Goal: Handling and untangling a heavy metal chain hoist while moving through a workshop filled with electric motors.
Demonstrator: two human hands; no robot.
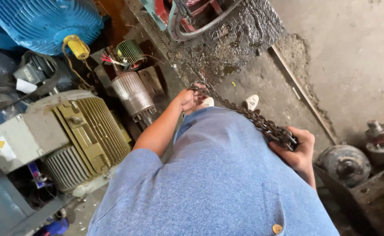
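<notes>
A dark, greasy metal chain (248, 114) stretches across my front, over my blue shirt. My left hand (188, 98) grips one end of it, held out in front above the floor. My right hand (296, 147) is closed round a bunched part of the chain at my right side. The chain hangs taut between the two hands. Below it I see the white tips of my shoes (251, 102).
An olive-green finned electric motor (82, 131) with a grey box stands at my left, a blue motor (43, 22) behind it. A ribbed steel rotor (133, 94) lies beside them. Rusty motor parts (345, 164) sit at the right. Oily concrete floor (354, 57) lies ahead.
</notes>
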